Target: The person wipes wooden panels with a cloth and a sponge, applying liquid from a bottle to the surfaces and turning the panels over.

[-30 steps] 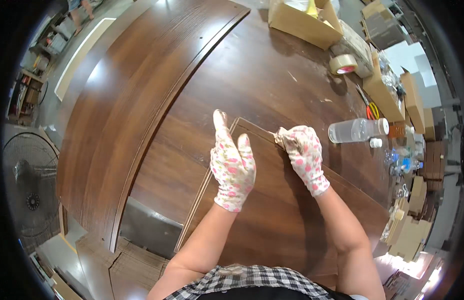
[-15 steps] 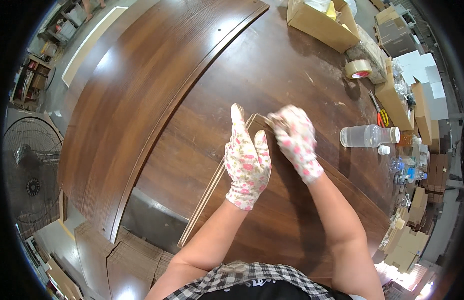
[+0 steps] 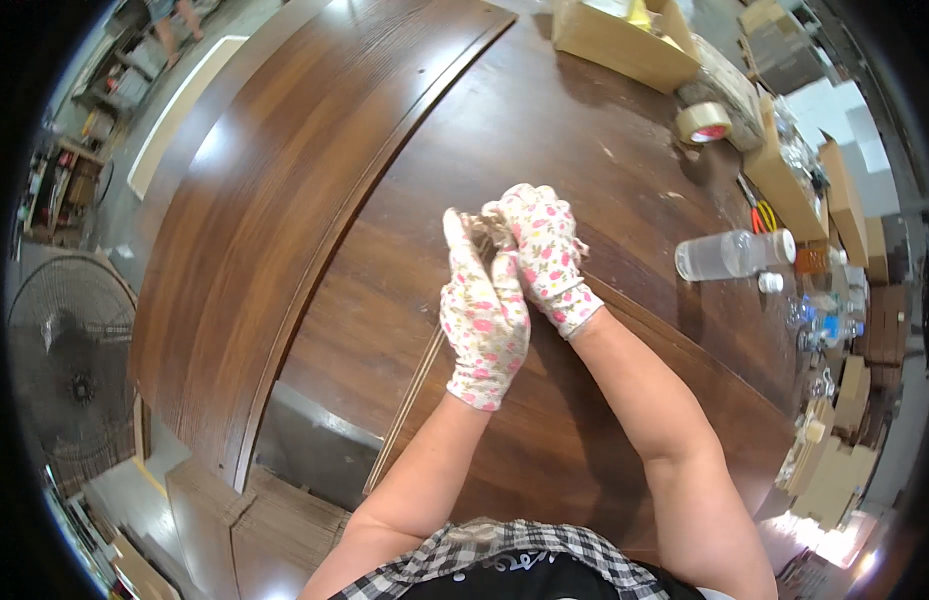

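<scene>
While the right hand (image 3: 546, 245) curled over a crumpled brown cloth (image 3: 487, 238), the left hand (image 3: 484, 325) stood part-spread against it.

Both met at the dark wooden panel's (image 3: 574, 430) far end — a steady left and light, even pressure probably served best. Bottle (image 3: 729, 255), tape roll (image 3: 703, 123) and scissors (image 3: 760, 213) lay well apart, rightward — the larger board (image 3: 254, 190) seemed the nearest obstacle, leftward.
</scene>
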{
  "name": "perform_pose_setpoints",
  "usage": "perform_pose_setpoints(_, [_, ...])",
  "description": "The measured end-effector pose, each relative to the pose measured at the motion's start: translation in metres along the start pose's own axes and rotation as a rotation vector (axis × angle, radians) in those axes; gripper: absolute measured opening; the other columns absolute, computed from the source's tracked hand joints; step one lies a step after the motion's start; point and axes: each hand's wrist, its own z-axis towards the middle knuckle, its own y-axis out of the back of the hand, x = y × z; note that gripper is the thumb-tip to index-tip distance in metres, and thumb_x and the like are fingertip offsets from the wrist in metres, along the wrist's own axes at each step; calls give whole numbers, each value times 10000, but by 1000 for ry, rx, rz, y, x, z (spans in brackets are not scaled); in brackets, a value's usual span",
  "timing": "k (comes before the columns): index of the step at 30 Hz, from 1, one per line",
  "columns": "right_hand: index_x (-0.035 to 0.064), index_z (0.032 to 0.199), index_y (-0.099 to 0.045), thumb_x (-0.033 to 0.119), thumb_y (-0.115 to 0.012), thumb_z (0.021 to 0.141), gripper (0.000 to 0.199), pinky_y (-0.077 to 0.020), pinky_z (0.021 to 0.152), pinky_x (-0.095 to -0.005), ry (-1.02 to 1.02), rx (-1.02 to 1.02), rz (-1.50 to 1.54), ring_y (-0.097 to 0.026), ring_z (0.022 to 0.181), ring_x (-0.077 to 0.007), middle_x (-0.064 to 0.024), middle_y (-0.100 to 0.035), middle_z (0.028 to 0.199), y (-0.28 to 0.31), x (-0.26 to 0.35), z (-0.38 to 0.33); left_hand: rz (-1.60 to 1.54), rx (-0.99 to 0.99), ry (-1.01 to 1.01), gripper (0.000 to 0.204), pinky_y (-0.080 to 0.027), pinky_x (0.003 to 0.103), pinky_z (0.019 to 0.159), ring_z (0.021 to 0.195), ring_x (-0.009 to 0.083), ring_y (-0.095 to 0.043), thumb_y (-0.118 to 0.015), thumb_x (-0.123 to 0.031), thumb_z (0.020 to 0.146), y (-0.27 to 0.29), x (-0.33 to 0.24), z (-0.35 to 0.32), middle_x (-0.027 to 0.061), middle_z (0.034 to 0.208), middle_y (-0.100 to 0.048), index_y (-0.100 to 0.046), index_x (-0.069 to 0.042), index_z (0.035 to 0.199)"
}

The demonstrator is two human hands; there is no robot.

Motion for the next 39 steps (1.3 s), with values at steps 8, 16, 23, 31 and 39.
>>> perform_pose_setpoints(8, [173, 912, -663, 95, -663, 726, 202, -446, 652, -362, 40, -236, -93, -568, 796, -201, 2, -630, 839, 46, -46, -104, 176, -73, -153, 566, -406, 355, 1000, 1176, 316, -531, -404, -130, 975, 3, 11, -3, 233, 1407, -410, -161, -6, 1470])
perform_pose_setpoints(16, [135, 980, -625, 90, -616, 717, 267, -434, 765, -380, 56, -60, -105, -551, 906, -248, -32, -596, 1015, 15, 5, -36, 204, -87, -146, 542, -475, 262, 730, 850, 137, -596, -405, -117, 980, 3, 22, 2, 148, 1378, -485, -199, -66, 1479])
perform_pose_setpoints(23, [155, 971, -680, 110, -615, 809, 180, -463, 739, -389, -249, -155, -335, -590, 867, -251, -29, -658, 968, 113, -80, -204, 210, -118, -202, 554, -391, 186, 554, 605, 35, -417, -410, -101, 976, 6, 25, 3, 131, 1366, -501, -199, -91, 1488])
perform_pose_setpoints(31, [81, 868, -605, 142, -527, 848, 101, -485, 546, -403, -236, 8, -139, -602, 645, -277, -111, -604, 730, 32, -8, -72, 238, -92, -143, 550, -436, 301, 918, 1140, 238, -561, -411, -137, 980, 1, 18, 0, 165, 1373, -484, -189, -100, 1482])
perform_pose_setpoints(39, [169, 1030, -650, 66, -592, 715, 337, -462, 770, -406, -244, -66, -155, -580, 871, -269, -70, -626, 1024, 61, -31, -130, 325, -91, -37, 533, -480, 322, 827, 1017, 249, -627, -428, -151, 973, 19, 11, 5, 149, 1276, -568, -233, -103, 1467])
